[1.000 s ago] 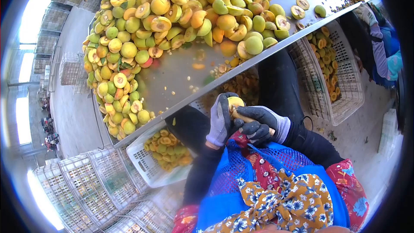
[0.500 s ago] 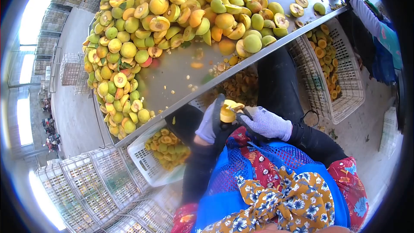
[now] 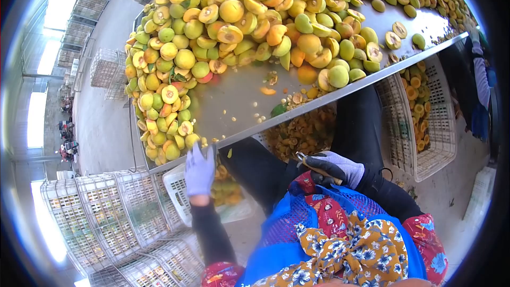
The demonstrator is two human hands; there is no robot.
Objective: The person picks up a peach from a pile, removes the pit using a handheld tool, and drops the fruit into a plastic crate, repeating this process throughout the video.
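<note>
The tool (image 3: 305, 161) is in the right hand (image 3: 338, 167), whose grip is closed round it close to the body, metal tip pointing forward and left, probably to keep it clear of the clothes (image 3: 287, 223). The left hand (image 3: 200, 172) has a wide grip with nothing visible in it, fingers by the fruit (image 3: 231, 11) at the front edge of the desk (image 3: 226, 103); contact is unclear. Below it stands the left crate (image 3: 179, 194), presumably for easy reach; the right crate (image 3: 439, 130) holds cut fruit.
</note>
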